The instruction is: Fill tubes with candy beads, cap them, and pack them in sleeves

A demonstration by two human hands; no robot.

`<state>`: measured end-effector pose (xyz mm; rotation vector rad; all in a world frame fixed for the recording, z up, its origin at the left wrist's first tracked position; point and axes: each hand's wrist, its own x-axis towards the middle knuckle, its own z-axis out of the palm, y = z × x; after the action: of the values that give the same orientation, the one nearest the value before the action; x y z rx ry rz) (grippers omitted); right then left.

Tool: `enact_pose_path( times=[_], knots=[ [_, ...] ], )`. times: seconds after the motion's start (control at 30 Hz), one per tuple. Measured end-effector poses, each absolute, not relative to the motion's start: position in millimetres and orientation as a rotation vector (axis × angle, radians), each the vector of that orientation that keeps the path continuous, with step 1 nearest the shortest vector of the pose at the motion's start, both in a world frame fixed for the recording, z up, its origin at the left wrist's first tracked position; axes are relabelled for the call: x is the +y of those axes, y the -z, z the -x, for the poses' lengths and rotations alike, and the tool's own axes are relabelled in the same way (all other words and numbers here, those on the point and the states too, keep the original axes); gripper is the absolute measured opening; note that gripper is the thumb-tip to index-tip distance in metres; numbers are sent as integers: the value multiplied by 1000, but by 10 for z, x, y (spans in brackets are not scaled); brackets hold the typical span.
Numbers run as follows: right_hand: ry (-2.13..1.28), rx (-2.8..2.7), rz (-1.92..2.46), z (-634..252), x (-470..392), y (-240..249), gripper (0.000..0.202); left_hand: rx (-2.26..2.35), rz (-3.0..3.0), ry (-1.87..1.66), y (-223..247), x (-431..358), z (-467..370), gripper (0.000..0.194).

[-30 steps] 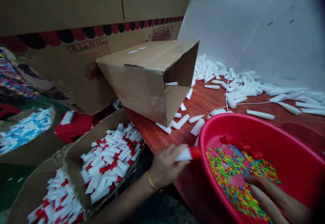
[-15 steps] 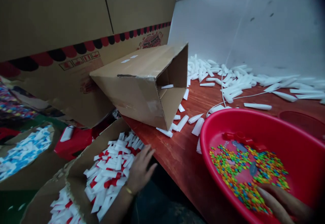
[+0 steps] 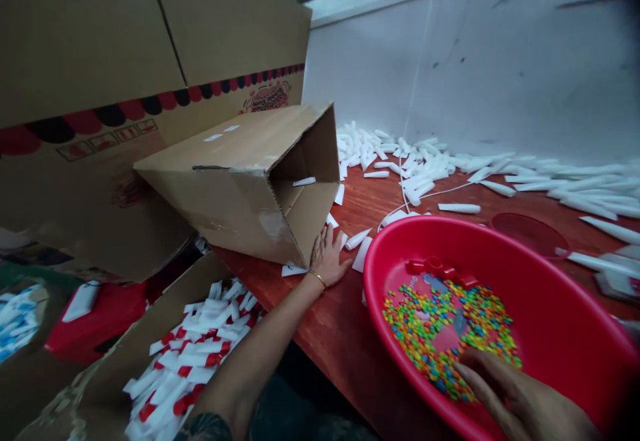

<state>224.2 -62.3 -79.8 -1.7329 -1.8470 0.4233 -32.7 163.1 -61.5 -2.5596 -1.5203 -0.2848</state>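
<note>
My left hand (image 3: 329, 258) reaches over the red-brown table (image 3: 345, 324), fingers spread over white tubes beside the open mouth of a cardboard box (image 3: 235, 207) lying on its side. A white tube (image 3: 304, 181) lies inside that box. At the lower right, my right hand (image 3: 515, 387) is inside the red basin (image 3: 560, 294), over small multicoloured candies (image 3: 425, 321). Its fingers are bent, and whether they grip anything is hidden. Several red caps (image 3: 440, 269) lie at the basin's far side.
White tubes (image 3: 425, 161) are heaped along the wall, with a thin cord among them. A carton of red-capped white tubes (image 3: 185, 361) stands at the lower left. A large printed carton (image 3: 100, 47) rises behind. A red lid (image 3: 530, 234) lies behind the basin.
My left hand has moved from above the carton of red-capped tubes up and right to the table by the box mouth. The view has shifted right. My right hand remains in the basin.
</note>
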Motion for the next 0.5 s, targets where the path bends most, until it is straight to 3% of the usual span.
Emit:
enact_pose_path(
  times=[0.27,0.5],
  knots=[
    [-589,-1854,1756,-2156,-608,475,27,-1565,2560,270,722,1483,163,47],
    [-676,-1916,1785,-2126,-617,438,27,-1535,2676,443,901,1067,127,42]
  ],
)
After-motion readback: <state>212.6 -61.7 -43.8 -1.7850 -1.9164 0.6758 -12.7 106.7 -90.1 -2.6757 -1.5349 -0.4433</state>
